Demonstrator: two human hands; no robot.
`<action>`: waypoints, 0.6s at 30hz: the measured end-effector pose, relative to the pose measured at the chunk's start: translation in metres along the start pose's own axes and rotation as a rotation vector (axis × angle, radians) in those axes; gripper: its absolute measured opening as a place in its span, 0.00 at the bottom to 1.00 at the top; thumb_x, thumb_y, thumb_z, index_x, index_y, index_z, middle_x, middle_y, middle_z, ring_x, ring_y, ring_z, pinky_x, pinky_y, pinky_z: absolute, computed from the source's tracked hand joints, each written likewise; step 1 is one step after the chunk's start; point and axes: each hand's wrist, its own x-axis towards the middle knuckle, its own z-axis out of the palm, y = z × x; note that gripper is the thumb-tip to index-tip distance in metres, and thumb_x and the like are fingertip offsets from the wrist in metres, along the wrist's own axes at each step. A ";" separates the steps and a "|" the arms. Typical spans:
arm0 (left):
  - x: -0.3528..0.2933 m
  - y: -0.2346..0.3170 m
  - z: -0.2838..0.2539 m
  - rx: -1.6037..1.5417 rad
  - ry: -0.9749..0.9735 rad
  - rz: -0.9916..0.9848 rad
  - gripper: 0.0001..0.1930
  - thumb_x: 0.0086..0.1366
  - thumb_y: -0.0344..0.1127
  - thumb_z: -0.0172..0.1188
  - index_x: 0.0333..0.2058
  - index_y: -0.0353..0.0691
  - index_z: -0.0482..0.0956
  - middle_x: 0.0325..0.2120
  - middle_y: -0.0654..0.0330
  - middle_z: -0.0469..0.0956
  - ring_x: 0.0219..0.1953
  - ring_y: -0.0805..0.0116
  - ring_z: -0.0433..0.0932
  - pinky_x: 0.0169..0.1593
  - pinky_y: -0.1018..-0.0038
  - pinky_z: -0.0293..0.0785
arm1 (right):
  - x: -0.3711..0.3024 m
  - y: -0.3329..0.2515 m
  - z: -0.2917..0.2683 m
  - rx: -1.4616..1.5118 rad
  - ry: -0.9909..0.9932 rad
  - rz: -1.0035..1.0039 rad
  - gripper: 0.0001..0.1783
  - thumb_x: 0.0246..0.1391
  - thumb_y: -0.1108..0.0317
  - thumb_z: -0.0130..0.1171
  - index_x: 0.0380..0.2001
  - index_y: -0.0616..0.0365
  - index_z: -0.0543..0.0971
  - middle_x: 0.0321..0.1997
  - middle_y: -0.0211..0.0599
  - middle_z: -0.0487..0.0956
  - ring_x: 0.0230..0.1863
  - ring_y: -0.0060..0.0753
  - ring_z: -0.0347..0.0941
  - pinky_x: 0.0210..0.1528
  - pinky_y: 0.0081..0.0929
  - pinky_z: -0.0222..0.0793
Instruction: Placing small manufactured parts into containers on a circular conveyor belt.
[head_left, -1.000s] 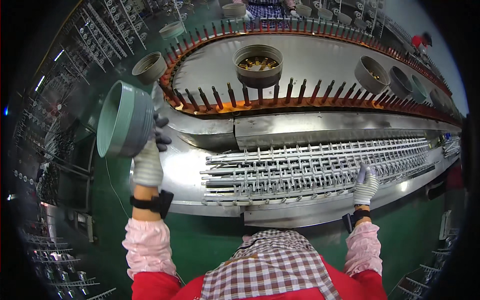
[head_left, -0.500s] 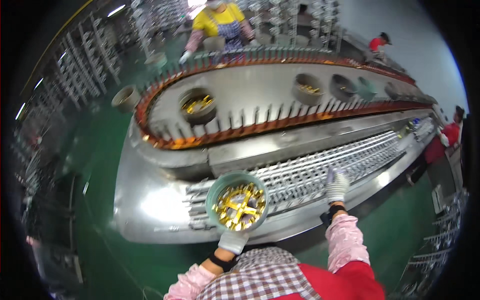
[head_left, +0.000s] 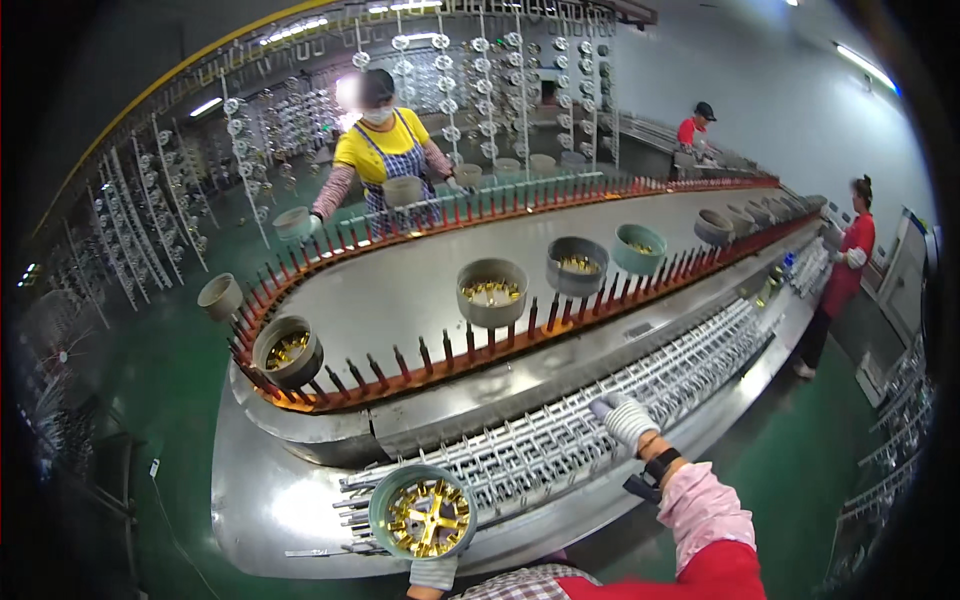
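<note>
My left hand (head_left: pixel 433 573), in a white glove, holds the near side of a green round tub (head_left: pixel 376 508); its fingers are mostly hidden beneath the tub. Inside lie shiny gold-coloured metal pieces, with a cross-shaped gold part (head_left: pixel 432 520) among them. The tub sits over the left end of long silver metal racks (head_left: pixel 560 440) with many short prongs. Above the middle of those racks is my right hand (head_left: pixel 628 420), in a striped white glove with grey fingertips. Its fingers stretch out to the left, and nothing shows in them. Whether they touch the racks I cannot tell.
Beyond the racks, an oval conveyor (head_left: pixel 440 375) carries upright dark pegs. Tubs of gold pieces (head_left: pixel 491 292) stand along it. A co-worker in yellow (head_left: pixel 385 150) stands across; a person in red (head_left: pixel 855 250) is at the right. Hanging racks (head_left: pixel 445 85) fill the back.
The view has tilted up and shifted, showing more of the room. My right hand has moved left over the racks, fingers now pointing left. My left hand stays at the tub.
</note>
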 end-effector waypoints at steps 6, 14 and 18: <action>0.008 0.018 0.016 0.098 -0.003 -0.143 0.13 0.57 0.38 0.43 0.37 0.40 0.72 0.34 0.51 0.73 0.39 0.57 0.70 0.42 0.67 0.67 | 0.143 -0.018 -0.015 0.244 0.131 -0.109 0.28 0.42 0.58 0.54 0.46 0.61 0.66 0.44 0.50 0.71 0.46 0.44 0.68 0.47 0.29 0.62; 0.006 0.044 0.035 0.197 0.006 -0.353 0.14 0.58 0.39 0.43 0.37 0.40 0.72 0.35 0.50 0.73 0.40 0.55 0.70 0.43 0.66 0.66 | 0.266 -0.039 0.092 -0.136 0.259 -0.536 0.20 0.49 0.58 0.43 0.42 0.57 0.71 0.47 0.40 0.70 0.50 0.39 0.64 0.52 0.29 0.58; -0.012 0.049 0.044 0.216 0.020 -0.411 0.14 0.58 0.39 0.43 0.37 0.40 0.72 0.35 0.49 0.73 0.41 0.55 0.69 0.44 0.65 0.65 | 0.253 -0.058 0.100 -0.025 0.145 -0.391 0.12 0.45 0.62 0.47 0.31 0.54 0.76 0.35 0.36 0.76 0.41 0.35 0.70 0.44 0.29 0.63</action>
